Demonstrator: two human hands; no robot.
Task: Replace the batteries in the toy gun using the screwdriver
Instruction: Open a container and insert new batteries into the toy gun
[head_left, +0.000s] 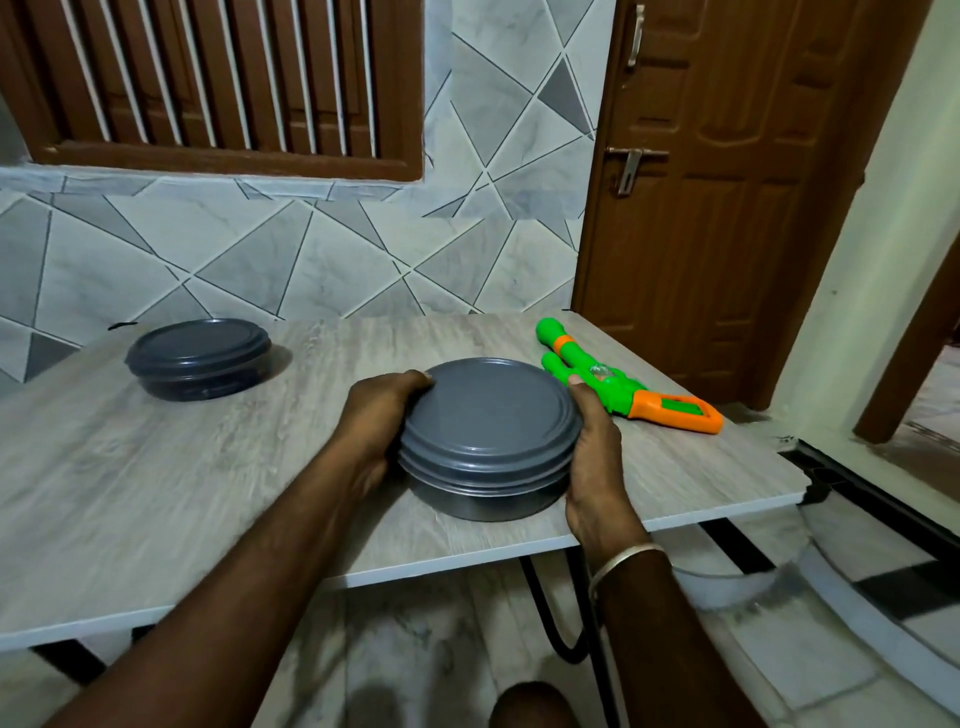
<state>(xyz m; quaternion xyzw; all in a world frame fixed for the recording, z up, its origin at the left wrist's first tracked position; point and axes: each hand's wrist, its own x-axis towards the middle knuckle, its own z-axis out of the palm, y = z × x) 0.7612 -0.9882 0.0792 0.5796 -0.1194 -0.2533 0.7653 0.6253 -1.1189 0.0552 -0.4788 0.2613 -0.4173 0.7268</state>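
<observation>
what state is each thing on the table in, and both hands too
near grey round metal tin: lid on, upright on the wood-grain table, held from both sides
far dark round lidded tin: lid on, upright, back left, no hand on it
green and orange plastic toy gun: lying flat at the table's right, behind the right hand
left hand: grips the near tin's left side
right hand: grips its right side

Green-and-orange toy gun (621, 388) lies flat on the table (208, 467), far right, orange grip nearest.
</observation>
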